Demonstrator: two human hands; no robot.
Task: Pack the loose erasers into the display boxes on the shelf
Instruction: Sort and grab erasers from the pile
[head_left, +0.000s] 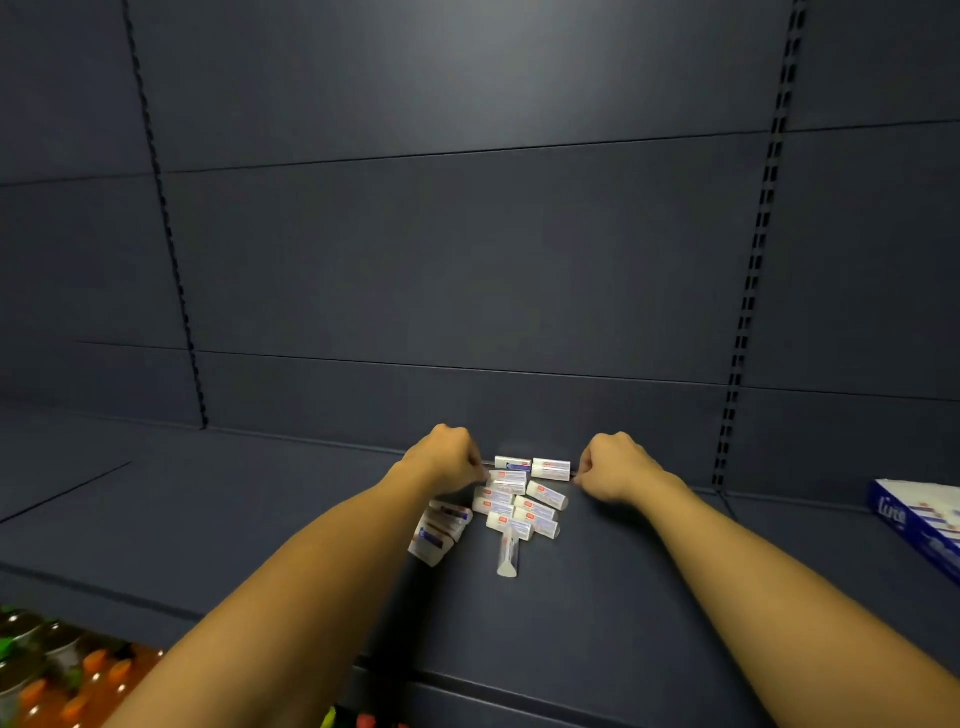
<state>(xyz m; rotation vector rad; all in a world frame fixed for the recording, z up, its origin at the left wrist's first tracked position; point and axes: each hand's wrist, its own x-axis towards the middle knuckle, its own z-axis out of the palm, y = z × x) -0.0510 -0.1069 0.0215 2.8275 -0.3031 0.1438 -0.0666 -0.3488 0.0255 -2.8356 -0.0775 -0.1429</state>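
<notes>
Flanking the eraser pile (519, 499) at the shelf's (260, 519) far edge, left hand (449, 457) and right hand (613, 473) curled, grip unclear, bare shelf either side.

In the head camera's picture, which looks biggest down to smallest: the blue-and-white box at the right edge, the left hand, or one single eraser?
1. Blue-and-white box, though cut off by the frame.
2. Left hand.
3. Single eraser.
</notes>
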